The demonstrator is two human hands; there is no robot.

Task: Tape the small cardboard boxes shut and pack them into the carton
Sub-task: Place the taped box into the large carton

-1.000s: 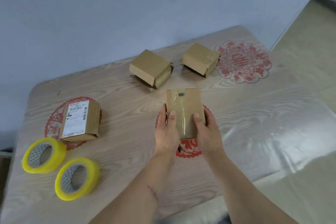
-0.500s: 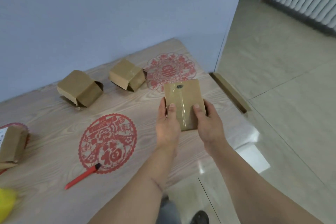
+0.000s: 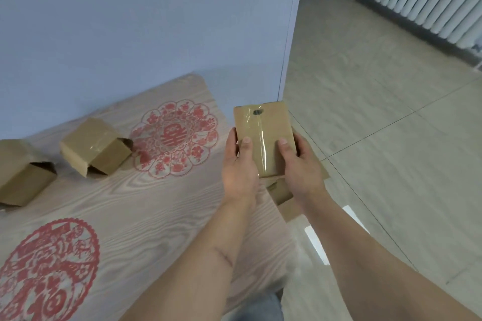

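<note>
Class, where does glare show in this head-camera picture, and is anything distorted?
Head view: bright glare patches on the glossy floor beside the table; sheen along the tape strip on the held box; wide-angle lens bows the wall corner.

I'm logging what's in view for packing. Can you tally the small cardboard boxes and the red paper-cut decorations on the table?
Small cardboard boxes: 3, one held in both hands, two on the table
Red paper-cut decorations: 2
Total: 5
</note>
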